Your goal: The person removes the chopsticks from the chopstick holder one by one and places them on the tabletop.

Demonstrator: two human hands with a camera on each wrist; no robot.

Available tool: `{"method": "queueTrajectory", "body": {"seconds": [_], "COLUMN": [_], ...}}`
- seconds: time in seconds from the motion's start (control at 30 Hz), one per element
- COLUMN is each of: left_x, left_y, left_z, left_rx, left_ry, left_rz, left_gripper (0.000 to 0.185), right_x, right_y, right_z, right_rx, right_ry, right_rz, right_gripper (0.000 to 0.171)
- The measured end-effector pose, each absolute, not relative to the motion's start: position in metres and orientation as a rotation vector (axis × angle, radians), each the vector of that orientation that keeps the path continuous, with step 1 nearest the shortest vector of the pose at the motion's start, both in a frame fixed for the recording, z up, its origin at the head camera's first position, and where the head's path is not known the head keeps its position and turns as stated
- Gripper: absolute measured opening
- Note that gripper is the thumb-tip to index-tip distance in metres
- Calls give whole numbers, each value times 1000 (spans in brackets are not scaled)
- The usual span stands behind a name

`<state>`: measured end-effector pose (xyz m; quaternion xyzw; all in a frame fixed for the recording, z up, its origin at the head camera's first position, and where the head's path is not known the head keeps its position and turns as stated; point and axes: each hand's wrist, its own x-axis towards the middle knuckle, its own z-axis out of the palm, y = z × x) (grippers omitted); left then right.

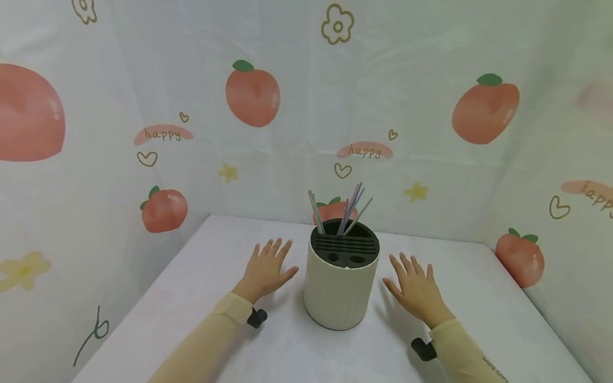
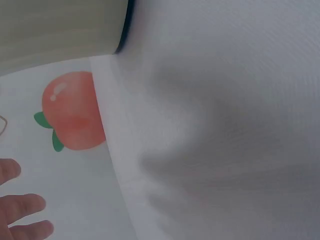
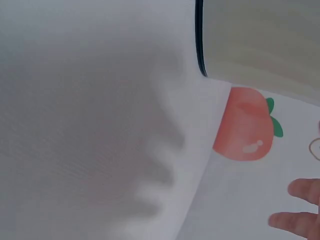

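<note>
A cream, round pen holder stands upright on the white table, its black top divided into a large compartment, slots and round holes. Several thin pastel sticks, which look like straws, lean out of the back compartment. To the left of the holder, my left hand is spread palm down with nothing in it. My right hand is likewise spread on the other side, apart from the holder. Both wrist views show a few fingertips and hand shadows, with the lower wall of the holder at the top.
The white tabletop runs back to a hanging cloth printed with peaches, flowers and hearts. This cloth also rises along the left and right sides. A small black device sits at the left wrist, another black device at the right.
</note>
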<state>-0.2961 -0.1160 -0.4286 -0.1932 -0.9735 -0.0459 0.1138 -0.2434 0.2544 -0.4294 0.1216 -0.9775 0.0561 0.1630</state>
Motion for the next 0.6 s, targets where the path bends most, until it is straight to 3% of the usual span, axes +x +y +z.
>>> {"method": "queueTrajectory", "body": {"seconds": [0.4,0.6], "left_x": [-292,-291], "left_y": [-115,-114], "left_z": [-426,-424], "left_rx": [-600,-587], "left_ry": [-2916,-2966], "left_rz": [-221,-296], "left_gripper": [35,25], "right_x": [-243,-245], "right_y": [258,258], "right_z": [-428,-428], "right_rx": [387,383], "right_ry": [-2900,-2940], "right_rz": [348,412], "right_gripper": [29,17]}}
